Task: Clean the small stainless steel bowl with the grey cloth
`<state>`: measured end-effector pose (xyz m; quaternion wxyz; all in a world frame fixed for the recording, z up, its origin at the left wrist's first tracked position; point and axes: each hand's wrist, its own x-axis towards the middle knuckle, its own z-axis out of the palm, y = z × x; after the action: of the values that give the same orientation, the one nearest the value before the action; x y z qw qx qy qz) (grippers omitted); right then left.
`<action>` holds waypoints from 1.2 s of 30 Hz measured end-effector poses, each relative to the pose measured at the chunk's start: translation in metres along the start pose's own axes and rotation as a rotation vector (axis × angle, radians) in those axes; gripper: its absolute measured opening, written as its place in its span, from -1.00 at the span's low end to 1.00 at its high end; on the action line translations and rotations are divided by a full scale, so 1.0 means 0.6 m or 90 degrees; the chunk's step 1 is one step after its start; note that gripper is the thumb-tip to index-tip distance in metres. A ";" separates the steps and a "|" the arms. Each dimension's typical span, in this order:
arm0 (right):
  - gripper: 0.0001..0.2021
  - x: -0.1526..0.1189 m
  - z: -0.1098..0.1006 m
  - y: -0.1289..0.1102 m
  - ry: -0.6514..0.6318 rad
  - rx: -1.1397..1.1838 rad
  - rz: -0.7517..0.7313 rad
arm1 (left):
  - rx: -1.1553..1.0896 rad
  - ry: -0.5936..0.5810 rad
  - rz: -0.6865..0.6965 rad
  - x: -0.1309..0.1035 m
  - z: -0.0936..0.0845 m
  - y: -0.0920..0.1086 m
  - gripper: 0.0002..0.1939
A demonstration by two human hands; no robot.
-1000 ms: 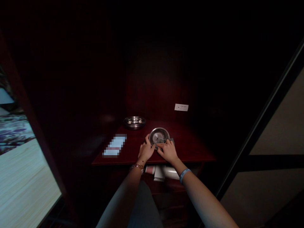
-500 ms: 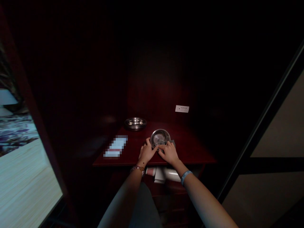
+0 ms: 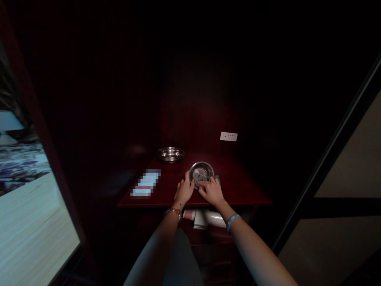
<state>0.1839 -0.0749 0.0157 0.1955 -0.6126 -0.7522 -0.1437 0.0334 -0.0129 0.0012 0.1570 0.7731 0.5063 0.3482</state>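
A round stainless steel bowl sits near the front of the dark red shelf, its inside facing me. My left hand grips the bowl's near left rim, its fingers round the outer side. A grey cloth is bunched over the near right rim and partly inside the bowl. Fingers of my right hand press on this cloth; part of it shows beyond the fingertips. The underside of the bowl is hidden.
Several nested steel bowls stand at the back left. A blurred-out white item lies on the left. On the back wall is a white socket. Paper cups and a white roll-like item lie under the shelf edge.
My left thumb has drawn back slightly from the right fingers, baring more of the near rim. The bowl and cloth stay nearly in place.
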 end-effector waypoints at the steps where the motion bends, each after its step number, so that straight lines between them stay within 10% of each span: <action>1: -0.67 0.000 0.000 0.000 -0.002 0.000 0.000 | -0.006 0.003 0.002 0.000 0.000 0.000 -0.48; 36: -0.66 0.001 0.002 0.001 0.005 -0.003 0.000 | 0.030 -0.003 0.024 0.002 0.007 -0.007 -0.39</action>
<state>0.1845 -0.0738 0.0148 0.1968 -0.6124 -0.7512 -0.1482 0.0338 -0.0096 -0.0036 0.1334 0.7865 0.4997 0.3375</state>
